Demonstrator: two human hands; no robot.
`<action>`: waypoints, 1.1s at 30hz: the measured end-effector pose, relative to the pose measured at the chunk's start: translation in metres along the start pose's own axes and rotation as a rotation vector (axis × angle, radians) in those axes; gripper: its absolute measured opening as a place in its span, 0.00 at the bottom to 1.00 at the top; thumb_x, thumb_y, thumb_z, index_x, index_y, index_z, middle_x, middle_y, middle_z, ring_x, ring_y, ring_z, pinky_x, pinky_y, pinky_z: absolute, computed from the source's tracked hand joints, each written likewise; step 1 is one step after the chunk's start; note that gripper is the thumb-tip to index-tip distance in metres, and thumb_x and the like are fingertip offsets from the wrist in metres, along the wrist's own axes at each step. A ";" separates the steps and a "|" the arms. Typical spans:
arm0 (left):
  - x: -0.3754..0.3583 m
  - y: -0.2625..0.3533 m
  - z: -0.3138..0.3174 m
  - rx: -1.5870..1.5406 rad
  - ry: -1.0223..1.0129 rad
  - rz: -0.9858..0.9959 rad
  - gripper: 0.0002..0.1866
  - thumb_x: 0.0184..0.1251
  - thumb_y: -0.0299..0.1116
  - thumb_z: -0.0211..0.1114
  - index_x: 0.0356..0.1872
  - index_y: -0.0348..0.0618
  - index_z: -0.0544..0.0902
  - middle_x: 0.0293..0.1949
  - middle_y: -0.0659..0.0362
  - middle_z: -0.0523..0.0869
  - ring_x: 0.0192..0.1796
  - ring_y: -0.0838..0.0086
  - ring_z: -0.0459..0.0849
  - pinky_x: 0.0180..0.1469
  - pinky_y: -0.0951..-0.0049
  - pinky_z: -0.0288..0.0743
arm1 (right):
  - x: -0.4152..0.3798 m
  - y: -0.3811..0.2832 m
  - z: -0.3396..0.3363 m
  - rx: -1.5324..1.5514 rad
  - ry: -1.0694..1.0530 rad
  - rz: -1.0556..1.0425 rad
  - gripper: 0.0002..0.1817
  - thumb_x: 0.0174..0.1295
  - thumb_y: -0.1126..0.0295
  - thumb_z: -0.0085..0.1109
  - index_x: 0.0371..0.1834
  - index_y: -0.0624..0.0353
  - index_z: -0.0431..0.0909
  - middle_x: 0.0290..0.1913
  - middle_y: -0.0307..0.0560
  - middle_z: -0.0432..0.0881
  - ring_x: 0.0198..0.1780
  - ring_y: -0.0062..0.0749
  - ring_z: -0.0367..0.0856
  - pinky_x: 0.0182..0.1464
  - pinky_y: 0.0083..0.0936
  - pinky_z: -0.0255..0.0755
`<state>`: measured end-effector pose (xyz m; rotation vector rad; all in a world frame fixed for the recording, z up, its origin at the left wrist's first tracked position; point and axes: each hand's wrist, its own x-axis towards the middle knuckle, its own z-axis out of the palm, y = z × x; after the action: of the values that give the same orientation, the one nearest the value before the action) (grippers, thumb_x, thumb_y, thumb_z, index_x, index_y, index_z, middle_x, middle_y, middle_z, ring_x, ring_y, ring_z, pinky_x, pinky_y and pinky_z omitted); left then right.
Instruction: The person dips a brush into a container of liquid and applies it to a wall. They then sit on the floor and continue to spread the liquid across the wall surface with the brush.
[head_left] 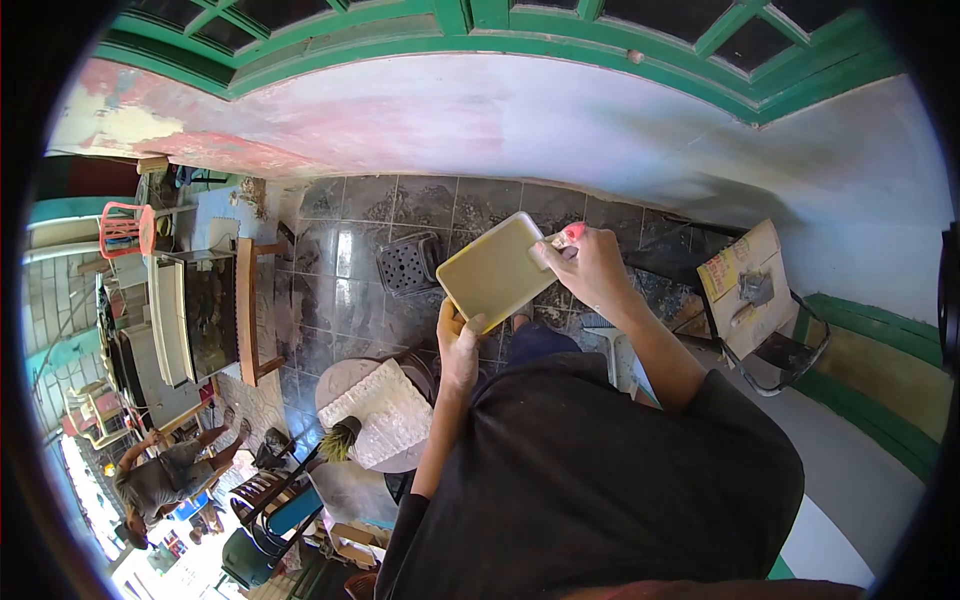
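Observation:
A rectangular beige panel with rounded corners and a yellow rim [490, 272], like a shallow tray or lid, is held tilted in front of my body. My left hand [456, 348] grips its lower corner, thumb on the face and fingers behind. At the right edge of the panel, my right hand [592, 268] is closed around a small object with a red-pink end [574, 232]. The rest of that object is covered by my fingers, so its kind cannot be made out. A paler patch shows on the panel beside my right fingertips.
A dark plastic stool [408, 264] stands on the tiled floor. At left, a round table [335, 385] carries a white slab and a spiky plant. A chair holding cardboard [745, 285] is at right. Another person [165, 480] is in the far left background.

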<state>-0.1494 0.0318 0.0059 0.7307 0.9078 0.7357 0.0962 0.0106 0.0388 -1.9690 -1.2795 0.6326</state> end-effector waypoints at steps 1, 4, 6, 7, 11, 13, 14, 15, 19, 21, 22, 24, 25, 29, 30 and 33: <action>-0.002 0.003 0.002 0.001 0.016 -0.010 0.30 0.68 0.35 0.69 0.67 0.35 0.68 0.56 0.50 0.83 0.58 0.67 0.85 0.63 0.65 0.79 | 0.000 0.001 0.001 0.022 0.001 -0.002 0.21 0.62 0.57 0.72 0.26 0.65 0.79 0.17 0.58 0.79 0.22 0.56 0.82 0.25 0.41 0.72; -0.003 0.004 0.000 0.000 0.035 -0.018 0.30 0.68 0.33 0.68 0.67 0.34 0.68 0.57 0.49 0.83 0.59 0.66 0.84 0.65 0.63 0.78 | 0.002 0.002 0.006 0.026 0.004 -0.028 0.21 0.62 0.57 0.72 0.25 0.64 0.78 0.17 0.58 0.78 0.22 0.56 0.82 0.25 0.41 0.72; -0.005 0.003 -0.004 -0.007 0.036 -0.002 0.30 0.68 0.33 0.68 0.67 0.34 0.68 0.57 0.48 0.82 0.59 0.65 0.84 0.65 0.63 0.78 | 0.004 0.001 0.010 0.008 0.011 -0.059 0.21 0.62 0.57 0.73 0.25 0.65 0.78 0.16 0.58 0.78 0.22 0.57 0.82 0.25 0.41 0.72; -0.004 0.003 -0.005 0.001 0.044 -0.004 0.30 0.68 0.33 0.67 0.67 0.34 0.68 0.57 0.48 0.83 0.59 0.66 0.84 0.65 0.63 0.79 | 0.004 -0.001 0.008 0.010 -0.001 -0.050 0.21 0.62 0.57 0.73 0.25 0.65 0.78 0.17 0.59 0.78 0.22 0.57 0.82 0.25 0.41 0.72; -0.002 0.001 -0.011 0.017 0.047 0.002 0.30 0.67 0.33 0.66 0.68 0.34 0.67 0.57 0.48 0.83 0.58 0.66 0.85 0.63 0.64 0.80 | 0.004 -0.006 0.008 0.002 -0.023 -0.039 0.21 0.62 0.57 0.72 0.26 0.66 0.80 0.19 0.60 0.80 0.23 0.57 0.83 0.26 0.41 0.74; -0.001 0.003 -0.010 0.022 0.042 0.022 0.30 0.67 0.33 0.66 0.68 0.35 0.67 0.57 0.48 0.83 0.58 0.66 0.85 0.62 0.64 0.80 | 0.006 -0.010 0.005 -0.021 -0.041 -0.031 0.21 0.62 0.57 0.72 0.26 0.66 0.81 0.19 0.60 0.81 0.24 0.56 0.84 0.27 0.40 0.74; -0.001 0.004 -0.010 0.010 0.040 -0.007 0.30 0.67 0.32 0.65 0.68 0.35 0.67 0.57 0.48 0.83 0.57 0.66 0.85 0.62 0.64 0.80 | 0.005 -0.013 0.003 -0.003 -0.031 -0.030 0.21 0.62 0.57 0.72 0.26 0.66 0.81 0.20 0.60 0.82 0.24 0.55 0.85 0.28 0.40 0.76; -0.002 0.006 -0.010 0.000 0.037 -0.034 0.30 0.67 0.31 0.65 0.68 0.35 0.67 0.57 0.48 0.83 0.57 0.65 0.86 0.62 0.63 0.81 | 0.005 -0.015 0.002 0.017 -0.019 -0.029 0.21 0.62 0.57 0.72 0.27 0.66 0.82 0.21 0.60 0.83 0.25 0.55 0.85 0.29 0.39 0.77; -0.001 0.005 -0.007 0.057 0.025 -0.009 0.29 0.68 0.37 0.64 0.67 0.38 0.69 0.59 0.53 0.80 0.59 0.66 0.85 0.61 0.64 0.82 | 0.006 -0.012 0.000 -0.007 -0.015 -0.042 0.20 0.63 0.57 0.71 0.27 0.65 0.82 0.22 0.59 0.84 0.26 0.53 0.86 0.31 0.39 0.78; -0.001 0.006 -0.008 0.012 0.030 0.022 0.31 0.69 0.32 0.67 0.69 0.35 0.67 0.55 0.47 0.84 0.56 0.65 0.86 0.60 0.64 0.81 | 0.006 -0.015 -0.001 0.019 -0.004 -0.031 0.20 0.63 0.57 0.72 0.27 0.65 0.83 0.22 0.59 0.84 0.26 0.53 0.87 0.32 0.39 0.78; 0.000 0.006 -0.009 0.017 0.033 0.027 0.31 0.69 0.32 0.67 0.69 0.35 0.67 0.55 0.47 0.84 0.56 0.65 0.86 0.60 0.64 0.81 | 0.006 -0.015 -0.001 0.025 -0.004 -0.035 0.20 0.63 0.57 0.72 0.27 0.65 0.83 0.22 0.59 0.84 0.26 0.53 0.87 0.32 0.39 0.78; 0.000 0.005 -0.012 0.034 0.028 0.040 0.31 0.70 0.35 0.69 0.69 0.35 0.67 0.54 0.47 0.85 0.56 0.64 0.86 0.59 0.64 0.82 | 0.008 -0.016 0.000 0.011 -0.030 -0.011 0.19 0.62 0.58 0.72 0.27 0.65 0.82 0.23 0.59 0.85 0.27 0.53 0.87 0.32 0.38 0.79; 0.001 0.004 -0.014 0.037 0.026 0.045 0.31 0.70 0.35 0.69 0.69 0.35 0.67 0.54 0.47 0.85 0.56 0.64 0.86 0.59 0.64 0.82 | 0.007 -0.017 0.000 0.014 -0.026 -0.015 0.19 0.62 0.58 0.72 0.27 0.65 0.82 0.23 0.59 0.85 0.27 0.53 0.87 0.32 0.38 0.79; 0.006 0.008 -0.017 0.070 0.021 0.055 0.30 0.70 0.35 0.68 0.68 0.35 0.68 0.53 0.47 0.85 0.55 0.65 0.87 0.57 0.66 0.82 | 0.011 -0.024 0.000 -0.012 -0.021 -0.028 0.19 0.62 0.58 0.72 0.27 0.65 0.82 0.23 0.59 0.84 0.27 0.53 0.87 0.32 0.39 0.78; 0.007 0.010 -0.018 0.085 0.030 0.046 0.30 0.70 0.36 0.68 0.68 0.35 0.68 0.53 0.48 0.85 0.54 0.66 0.87 0.56 0.67 0.82 | 0.012 -0.026 0.000 -0.023 -0.027 -0.031 0.19 0.62 0.58 0.72 0.27 0.65 0.82 0.23 0.59 0.84 0.27 0.53 0.87 0.31 0.39 0.78; 0.013 0.016 -0.022 0.114 0.033 0.022 0.30 0.69 0.39 0.68 0.66 0.35 0.69 0.51 0.48 0.86 0.52 0.67 0.87 0.54 0.69 0.82 | 0.017 -0.025 0.008 -0.002 0.022 -0.038 0.20 0.62 0.57 0.72 0.26 0.65 0.81 0.21 0.58 0.84 0.26 0.53 0.86 0.31 0.39 0.77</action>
<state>-0.1669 0.0564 0.0044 0.8327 0.9788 0.7217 0.0826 0.0354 0.0526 -1.9440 -1.3014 0.5895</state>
